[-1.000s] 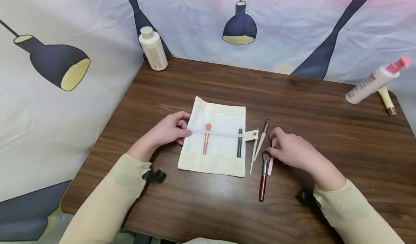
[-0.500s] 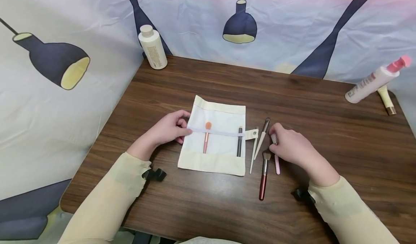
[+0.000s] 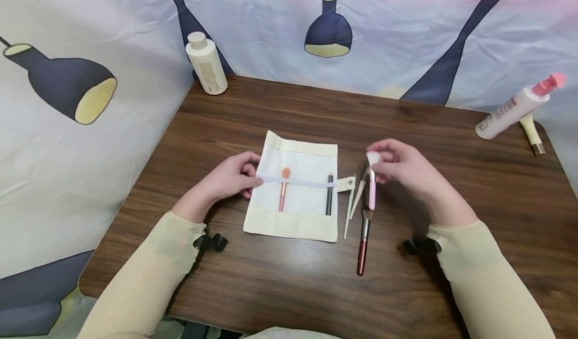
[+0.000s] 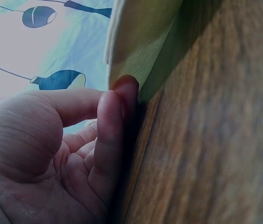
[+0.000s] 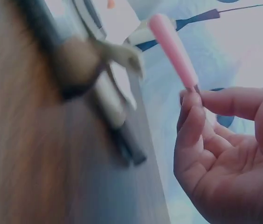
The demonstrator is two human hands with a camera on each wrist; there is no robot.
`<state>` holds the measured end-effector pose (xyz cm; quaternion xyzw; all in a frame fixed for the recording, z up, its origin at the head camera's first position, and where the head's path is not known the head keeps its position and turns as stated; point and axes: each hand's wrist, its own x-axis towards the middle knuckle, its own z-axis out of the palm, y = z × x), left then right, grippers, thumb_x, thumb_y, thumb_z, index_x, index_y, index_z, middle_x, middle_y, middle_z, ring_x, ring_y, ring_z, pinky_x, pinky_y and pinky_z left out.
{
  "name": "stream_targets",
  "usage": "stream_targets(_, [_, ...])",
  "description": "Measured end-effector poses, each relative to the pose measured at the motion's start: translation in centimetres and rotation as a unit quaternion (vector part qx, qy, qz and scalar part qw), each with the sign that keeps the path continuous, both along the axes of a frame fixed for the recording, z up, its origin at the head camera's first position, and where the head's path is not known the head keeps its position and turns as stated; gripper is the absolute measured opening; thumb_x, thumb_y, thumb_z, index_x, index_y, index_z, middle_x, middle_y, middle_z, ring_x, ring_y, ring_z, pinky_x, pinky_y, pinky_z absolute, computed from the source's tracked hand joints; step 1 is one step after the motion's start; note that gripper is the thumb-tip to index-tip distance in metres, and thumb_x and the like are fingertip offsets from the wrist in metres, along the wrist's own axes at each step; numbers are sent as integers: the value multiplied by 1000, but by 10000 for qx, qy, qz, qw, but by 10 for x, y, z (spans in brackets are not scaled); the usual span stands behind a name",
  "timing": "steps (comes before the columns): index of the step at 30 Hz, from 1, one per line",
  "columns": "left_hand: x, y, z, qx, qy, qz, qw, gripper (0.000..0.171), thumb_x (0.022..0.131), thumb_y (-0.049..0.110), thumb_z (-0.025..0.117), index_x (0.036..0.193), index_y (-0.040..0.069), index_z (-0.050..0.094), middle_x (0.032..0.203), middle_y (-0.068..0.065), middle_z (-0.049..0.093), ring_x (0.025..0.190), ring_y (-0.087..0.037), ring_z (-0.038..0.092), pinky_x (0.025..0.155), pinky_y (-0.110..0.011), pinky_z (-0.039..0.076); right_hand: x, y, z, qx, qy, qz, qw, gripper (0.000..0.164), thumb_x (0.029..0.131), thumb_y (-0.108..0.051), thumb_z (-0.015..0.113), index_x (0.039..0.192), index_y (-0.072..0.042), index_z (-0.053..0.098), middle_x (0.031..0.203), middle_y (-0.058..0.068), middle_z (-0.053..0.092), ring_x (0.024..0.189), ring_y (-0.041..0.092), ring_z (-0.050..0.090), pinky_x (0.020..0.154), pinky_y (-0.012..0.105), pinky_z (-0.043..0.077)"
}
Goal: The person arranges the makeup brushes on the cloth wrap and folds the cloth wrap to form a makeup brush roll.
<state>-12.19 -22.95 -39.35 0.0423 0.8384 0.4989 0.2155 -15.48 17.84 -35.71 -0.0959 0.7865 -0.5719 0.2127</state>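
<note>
Pink handle, white head: the small brush (image 3: pixel 372 194) is off the table (image 3: pixel 280 284), beyond the right edge of the cloth roll (image 3: pixel 304 198). I read the right hand (image 3: pixel 399 166) as clamped on it, thumb and fingertips together near the metal neck in the right wrist view, handle end free. Left hand (image 3: pixel 232 178) pinches the roll's left edge, thumb against finger. Roll lies spread flat; its elastic band (image 3: pixel 307 183) crosses an orange-tipped brush (image 3: pixel 282 194) and a black-handled brush (image 3: pixel 329 201), well apart. Beside the snap tab (image 3: pixel 346 184) I log a slim pale brush (image 3: pixel 349 213), a thicker beige brush (image 3: pixel 357 199) and, nearer the person, a red-handled brush (image 3: pixel 363 253). Far left corner: white bottle (image 3: pixel 207 68). Far right: pump bottle (image 3: pixel 512 112), tube (image 3: pixel 532 136) just beside it.
</note>
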Motion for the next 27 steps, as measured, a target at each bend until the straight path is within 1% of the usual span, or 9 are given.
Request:
stream_targets(3, [3, -3, 0, -50, -5, 61, 10000, 49, 94, 5, 73, 138, 3, 51, 81, -11, 63, 59, -23, 64, 57, -35, 62, -16, -21, 3, -500, -138, -101, 9986, 49, 98, 3, 63, 143, 8, 43, 98, 12, 74, 79, 16, 68, 68, 25, 58])
stream_targets(6, [5, -5, 0, -66, -33, 110, 9999, 50, 94, 5, 73, 138, 3, 50, 82, -11, 63, 60, -23, 64, 57, -34, 62, -28, -45, 4, -605, -269, -182, 9976, 49, 99, 1, 62, 144, 7, 43, 97, 11, 73, 85, 17, 72, 70, 25, 60])
stream_targets(10, [4, -6, -1, -19, -17, 101, 9999, 49, 94, 5, 73, 138, 3, 51, 82, -11, 63, 60, -22, 64, 57, -34, 62, -36, -74, 1, -470, -324, -287, 9980, 48, 99, 1, 64, 144, 2, 47, 89, 6, 67, 79, 18, 69, 71, 28, 62])
stream_targets(12, [3, -5, 0, -1, 15, 83, 10000, 48, 94, 5, 73, 137, 3, 51, 82, -11, 63, 60, -23, 64, 57, -34, 62, -37, -86, 0, -343, -268, -352, 9984, 49, 99, 0, 65, 144, 0, 48, 86, 6, 64, 77, 19, 68, 71, 30, 63])
stream_targets(16, [1, -4, 0, 15, 35, 64, 10000, 48, 94, 5, 73, 137, 4, 52, 81, -11, 63, 59, -23, 64, 57, -34, 62, -40, -104, -1, 33, -132, -456, 9989, 48, 99, -1, 65, 144, -3, 49, 90, 11, 62, 79, 23, 71, 75, 34, 64])
stream_targets(19, [0, -3, 0, 28, 10, 33, 10000, 48, 94, 5, 73, 137, 4, 52, 81, -11, 63, 59, -23, 64, 57, -34, 62, -42, -113, 0, 237, -163, -552, 9981, 47, 99, -2, 65, 143, -4, 50, 95, 14, 61, 80, 24, 71, 78, 36, 65])
stream_targets(22, [0, -1, 0, 51, -5, 17, 10000, 48, 94, 5, 73, 138, 3, 52, 81, -11, 63, 59, -23, 64, 57, -34, 62, -44, -120, 0, 266, -262, -623, 9974, 47, 98, -1, 65, 143, -3, 51, 99, 14, 61, 79, 23, 71, 79, 37, 65])
stream_targets(27, [-1, 0, 0, 72, -5, -10, 10000, 49, 94, 4, 72, 138, 3, 51, 80, -10, 62, 58, -22, 64, 56, -33, 61, -47, -126, -4, 348, -316, -656, 9967, 44, 98, 1, 65, 140, -3, 53, 95, 13, 60, 76, 21, 69, 75, 33, 64])
